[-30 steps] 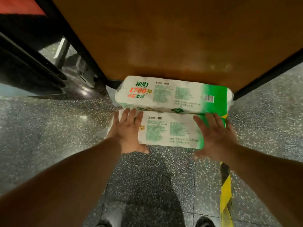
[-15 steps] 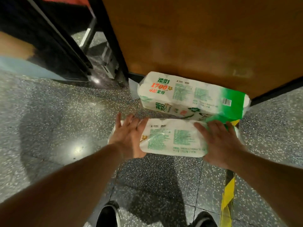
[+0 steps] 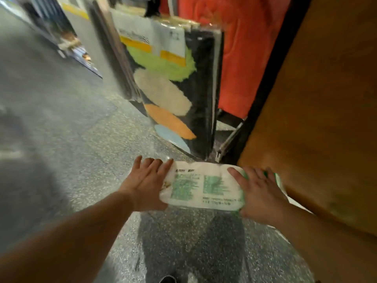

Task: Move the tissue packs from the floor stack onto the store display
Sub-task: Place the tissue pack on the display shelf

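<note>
Both bare arms reach forward, forearms converging. The left hand (image 3: 145, 184) presses flat, fingers straight and spread, against the left end of the pack (image 3: 201, 185). The right hand (image 3: 260, 194) presses likewise against its right end.

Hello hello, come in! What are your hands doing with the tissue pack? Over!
Left hand and right hand press flat on the pack's ends. Tissue pack carried between them, above the floor. Rug rack just ahead.
</note>
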Available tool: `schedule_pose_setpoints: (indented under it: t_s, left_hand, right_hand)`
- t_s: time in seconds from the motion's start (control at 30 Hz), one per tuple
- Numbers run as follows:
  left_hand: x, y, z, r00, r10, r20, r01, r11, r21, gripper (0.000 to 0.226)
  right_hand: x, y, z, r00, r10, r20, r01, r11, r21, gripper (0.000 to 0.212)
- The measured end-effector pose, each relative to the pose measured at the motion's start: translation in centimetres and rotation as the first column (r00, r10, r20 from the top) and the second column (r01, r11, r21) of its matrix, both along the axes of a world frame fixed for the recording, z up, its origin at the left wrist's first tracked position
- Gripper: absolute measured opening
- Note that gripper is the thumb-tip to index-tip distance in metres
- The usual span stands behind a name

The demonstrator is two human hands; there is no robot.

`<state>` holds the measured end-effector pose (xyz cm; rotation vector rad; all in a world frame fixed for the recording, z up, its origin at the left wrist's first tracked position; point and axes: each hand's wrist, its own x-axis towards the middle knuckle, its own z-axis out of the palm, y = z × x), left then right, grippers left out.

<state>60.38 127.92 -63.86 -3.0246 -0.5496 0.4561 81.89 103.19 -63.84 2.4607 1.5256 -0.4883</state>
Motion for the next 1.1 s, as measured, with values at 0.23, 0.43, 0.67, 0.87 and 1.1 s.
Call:
schedule_pose_setpoints:
  t_s: [0.23, 0.43, 0.67, 0.87, 1.1]
  left_hand:
    - [-12.8, 6.1, 18.2, 0.966, 0.24, 0.096, -0.249, 0.964, 0.095, 0.137]
    - [-27.7, 8.2, 33.8, 0.863, 0.49, 0.126, -0.504, 0.853, 0.137, 0.137]
    - [-48.2, 9.1, 52.4, 0.655, 0.755, 0.038, -0.755, 0.65, 0.085, 0.13]
    - [-66.2, 7.8, 68.9, 0.421, 0.902, 0.098, -0.9, 0.429, -0.081, 0.125]
    - [-84.0, 5.3, 80.5, 0.16, 0.915, 0.371, -0.974, 0.208, -0.093, 0.131]
  right_hand:
    - [-6.5, 12.4, 17.9, 0.969, 0.247, 0.013, -0.247, 0.966, 0.08, 0.116]
    - [-17.6, 23.0, 33.2, 0.877, 0.478, 0.051, -0.48, 0.867, 0.134, 0.114]
    - [-37.6, 33.3, 51.8, 0.667, 0.736, 0.113, -0.744, 0.654, 0.134, 0.107]
    - [-56.7, 37.7, 68.5, 0.533, 0.842, 0.083, -0.837, 0.511, 0.197, 0.111]
    - [-75.2, 42.0, 81.4, 0.36, 0.917, 0.173, -0.891, 0.283, 0.355, 0.113]
